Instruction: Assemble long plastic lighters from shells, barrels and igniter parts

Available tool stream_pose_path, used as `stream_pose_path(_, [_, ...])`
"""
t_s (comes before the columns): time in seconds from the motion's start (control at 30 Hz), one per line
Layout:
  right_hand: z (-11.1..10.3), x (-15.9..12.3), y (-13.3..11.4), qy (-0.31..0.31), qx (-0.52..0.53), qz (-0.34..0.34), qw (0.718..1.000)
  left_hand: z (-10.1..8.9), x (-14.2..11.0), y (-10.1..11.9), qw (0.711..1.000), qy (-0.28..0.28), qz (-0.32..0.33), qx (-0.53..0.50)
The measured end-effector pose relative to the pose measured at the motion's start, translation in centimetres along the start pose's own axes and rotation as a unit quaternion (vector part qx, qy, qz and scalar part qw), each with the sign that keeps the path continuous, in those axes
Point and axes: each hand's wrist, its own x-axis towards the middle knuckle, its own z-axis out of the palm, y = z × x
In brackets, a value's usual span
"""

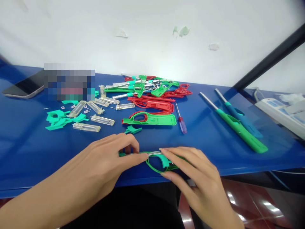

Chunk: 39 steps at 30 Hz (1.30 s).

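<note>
Between my hands, at the table's front edge, is a green lighter casing half (152, 167) with a loop-shaped opening. A teal trigger piece (164, 160) sits inside it, and a pale wire runs along its upper edge. My left hand (119, 156) pinches the casing's left end, thumb pressed near the wire. Fingers of my right hand (193, 171) grip the casing from above and below at its right part, hiding much of that end. Just beyond lie a loose teal trigger (133, 129) and another green casing half (154, 119) on top of red ones.
Clear fuel tanks (102, 120) and teal triggers (57, 119) lie at left, near a phone (26, 84). Behind is a pile of red and green casings (164, 89). A screwdriver (182, 124) lies right of centre. Green (243, 133) and blue (247, 122) lighters rest at right.
</note>
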Motion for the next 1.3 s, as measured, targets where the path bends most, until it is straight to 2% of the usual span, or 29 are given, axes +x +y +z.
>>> stream_pose_path(0.2, [-0.1, 0.0, 0.0, -0.005, -0.004, -0.008, 1.0, -0.2, 0.4, 0.0, 1.0, 0.024, 0.006, -0.003])
stream_pose_path(0.4, [-0.1, 0.2, -0.1, 0.015, -0.009, -0.004, 1.0, 0.3, 0.4, 0.3, 1.0, 0.016, -0.005, -0.013])
stream_pose_path(0.7, [-0.1, 0.3, 0.0, 0.03, 0.001, 0.0, 1.0, 2.1, 1.1, 1.1, 0.996, 0.083, -0.022, -0.036])
stream_pose_path(0.83, [-0.1, 0.3, 0.1, 0.03, 0.0, 0.003, 1.0, 2.5, 1.1, 1.1, 0.997, 0.056, -0.035, -0.045])
stream_pose_path(1.07, [-0.2, 0.2, 0.0, 0.022, -0.007, -0.007, 1.0, 2.5, 1.1, 1.0, 0.996, 0.063, -0.02, -0.052])
stream_pose_path(1.3, [-0.2, 0.2, 0.1, 0.016, -0.004, -0.004, 1.0, 2.4, 0.9, 0.9, 0.997, 0.072, 0.026, -0.005])
